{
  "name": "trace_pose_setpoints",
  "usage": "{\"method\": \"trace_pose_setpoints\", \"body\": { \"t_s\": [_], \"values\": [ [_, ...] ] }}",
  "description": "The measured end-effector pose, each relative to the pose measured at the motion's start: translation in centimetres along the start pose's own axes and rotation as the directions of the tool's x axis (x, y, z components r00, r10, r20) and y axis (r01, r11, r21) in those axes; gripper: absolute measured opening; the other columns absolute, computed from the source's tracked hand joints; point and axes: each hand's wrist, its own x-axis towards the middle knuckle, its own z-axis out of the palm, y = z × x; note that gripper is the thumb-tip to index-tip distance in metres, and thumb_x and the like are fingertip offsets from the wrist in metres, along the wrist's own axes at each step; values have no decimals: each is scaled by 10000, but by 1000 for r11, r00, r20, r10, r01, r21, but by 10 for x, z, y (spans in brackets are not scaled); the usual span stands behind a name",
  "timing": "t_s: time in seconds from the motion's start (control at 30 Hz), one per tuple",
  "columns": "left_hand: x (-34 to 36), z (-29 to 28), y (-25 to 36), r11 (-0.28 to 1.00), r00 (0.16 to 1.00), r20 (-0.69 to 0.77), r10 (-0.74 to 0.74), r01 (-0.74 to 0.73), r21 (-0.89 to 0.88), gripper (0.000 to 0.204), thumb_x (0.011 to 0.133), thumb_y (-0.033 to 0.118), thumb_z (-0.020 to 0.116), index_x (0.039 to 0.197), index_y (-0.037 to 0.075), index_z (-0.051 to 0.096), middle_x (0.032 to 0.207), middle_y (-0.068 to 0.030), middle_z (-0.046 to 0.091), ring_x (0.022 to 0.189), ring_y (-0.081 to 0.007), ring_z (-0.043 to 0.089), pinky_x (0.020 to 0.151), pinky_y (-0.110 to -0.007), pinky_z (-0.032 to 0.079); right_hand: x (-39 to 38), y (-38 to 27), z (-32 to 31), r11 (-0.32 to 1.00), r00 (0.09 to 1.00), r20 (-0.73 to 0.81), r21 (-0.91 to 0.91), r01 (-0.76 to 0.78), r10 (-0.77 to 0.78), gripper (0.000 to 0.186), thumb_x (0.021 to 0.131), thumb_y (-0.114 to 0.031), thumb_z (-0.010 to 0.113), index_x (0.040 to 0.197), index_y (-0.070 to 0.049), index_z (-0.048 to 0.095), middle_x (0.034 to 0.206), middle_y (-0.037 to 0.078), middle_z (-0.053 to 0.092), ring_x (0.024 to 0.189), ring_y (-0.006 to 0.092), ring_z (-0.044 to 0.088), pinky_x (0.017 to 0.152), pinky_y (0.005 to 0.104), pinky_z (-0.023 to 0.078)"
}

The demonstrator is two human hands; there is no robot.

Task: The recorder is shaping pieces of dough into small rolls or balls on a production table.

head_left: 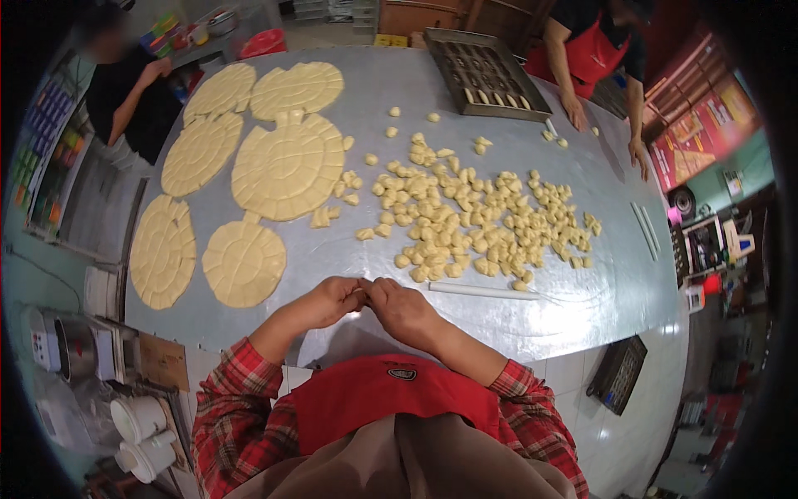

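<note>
My left hand [330, 301] and my right hand [405, 311] meet over the near edge of the metal table [594, 299]. Both are closed, fingertips pressed together; whatever they may hold is hidden between them. Just right of my right hand lies a white rod [482, 290], like a thin rolling pin. Beyond it spreads a loose heap of small pale-yellow dough pieces [449, 220]. On the left side, several flat dough rounds [287, 166], scored into sections, lie on the tabletop; the nearest round [244, 263] is left of and beyond my left hand.
A dark baking tray [490, 76] with some dough pieces along its near end stands at the far edge. Beside it, a co-worker in a red apron [594, 58] rests both hands on the table. Another person [125, 96] stands far left. Two white rods [645, 231] lie right.
</note>
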Motion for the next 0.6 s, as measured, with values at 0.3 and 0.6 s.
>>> {"method": "trace_pose_setpoints", "body": {
  "t_s": [0.3,0.6],
  "values": [
    [55,13,-38,936,893,-412,184,-287,-206,348,880,121,450,1226,89,467,1154,-44,526,1056,-159,480,895,-303,370,-60,58,5,923,984,-104,371,-99,148,235,781,-90,534,1001,-32,478,874,201,571,756,302,583,612,398,476],
    [97,5,-18,709,715,-327,618,-327,625,776,803,344,628,1408,79,220,1463,-178,159,1352,-316,166,1078,-415,183,-56,203,-38,533,695,-275,826,-183,665,426,905,-128,472,1305,-42,355,1232,137,486,1105,217,491,893,345,430]
  ]
}}
